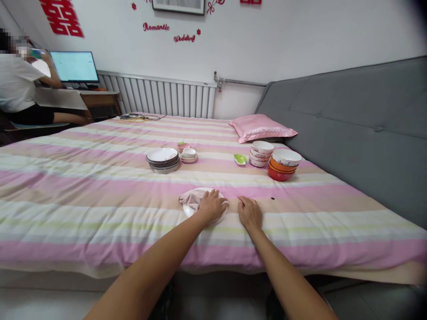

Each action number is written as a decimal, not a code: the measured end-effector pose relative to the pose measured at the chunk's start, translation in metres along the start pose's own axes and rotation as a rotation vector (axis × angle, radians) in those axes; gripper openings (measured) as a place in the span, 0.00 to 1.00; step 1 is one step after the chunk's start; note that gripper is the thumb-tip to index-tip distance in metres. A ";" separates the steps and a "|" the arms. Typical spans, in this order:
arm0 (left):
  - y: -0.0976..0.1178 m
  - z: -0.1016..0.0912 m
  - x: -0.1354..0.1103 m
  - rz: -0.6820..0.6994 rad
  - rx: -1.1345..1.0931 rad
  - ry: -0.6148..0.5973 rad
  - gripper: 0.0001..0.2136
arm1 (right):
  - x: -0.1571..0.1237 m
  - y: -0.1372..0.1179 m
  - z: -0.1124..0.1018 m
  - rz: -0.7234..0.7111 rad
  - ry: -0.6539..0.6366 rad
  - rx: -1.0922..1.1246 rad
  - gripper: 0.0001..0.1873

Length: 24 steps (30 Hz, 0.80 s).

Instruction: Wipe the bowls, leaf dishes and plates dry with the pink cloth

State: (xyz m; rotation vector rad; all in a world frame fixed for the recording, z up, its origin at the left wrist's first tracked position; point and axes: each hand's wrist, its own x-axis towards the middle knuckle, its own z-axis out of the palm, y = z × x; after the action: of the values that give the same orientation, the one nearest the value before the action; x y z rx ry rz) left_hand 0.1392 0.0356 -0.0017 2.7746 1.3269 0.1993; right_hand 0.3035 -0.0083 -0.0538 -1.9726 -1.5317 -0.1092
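A white plate (188, 211) lies on the striped bedspread in front of me. My left hand (211, 206) is on top of it, pressing a bunched pale pink cloth (191, 198) against its surface. Part of that cloth is hidden under my palm. To the right of the plate, my right hand (250, 212) rests on the bedspread with loosely bent fingers; no object shows in it, and a small gap separates it from the plate.
Beyond the plate stand stacked plates (163, 160) and small dishes (189, 154). To the right are a green leaf-shaped dish (239, 159), patterned bowls (260, 153) and orange-red bowls (283, 169). A pink pillow (262, 126) lies by the grey headboard (350, 120). A person (20, 84) sits at a desk.
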 end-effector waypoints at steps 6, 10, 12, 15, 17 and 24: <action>-0.010 0.002 0.018 -0.140 -0.016 -0.005 0.21 | 0.001 -0.001 -0.001 -0.010 0.010 0.006 0.18; -0.020 0.001 0.027 -0.226 -0.018 -0.012 0.22 | 0.001 -0.001 -0.001 -0.010 0.021 0.005 0.18; -0.025 -0.001 0.029 -0.263 -0.016 -0.012 0.23 | 0.001 -0.001 -0.001 -0.011 0.022 0.004 0.18; -0.032 -0.004 0.028 -0.308 -0.007 -0.005 0.23 | 0.001 0.000 0.000 -0.009 0.020 0.004 0.18; -0.037 -0.006 0.025 -0.331 0.001 0.005 0.23 | 0.001 0.000 0.000 -0.006 0.019 0.005 0.18; -0.053 -0.009 0.009 -0.353 -0.004 0.057 0.23 | 0.001 0.000 -0.002 -0.005 0.005 0.011 0.18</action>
State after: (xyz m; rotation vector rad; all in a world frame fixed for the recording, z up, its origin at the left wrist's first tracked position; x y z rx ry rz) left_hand 0.1029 0.0754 0.0019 2.4911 1.7947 0.2608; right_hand 0.3043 -0.0082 -0.0520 -1.9589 -1.5316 -0.1075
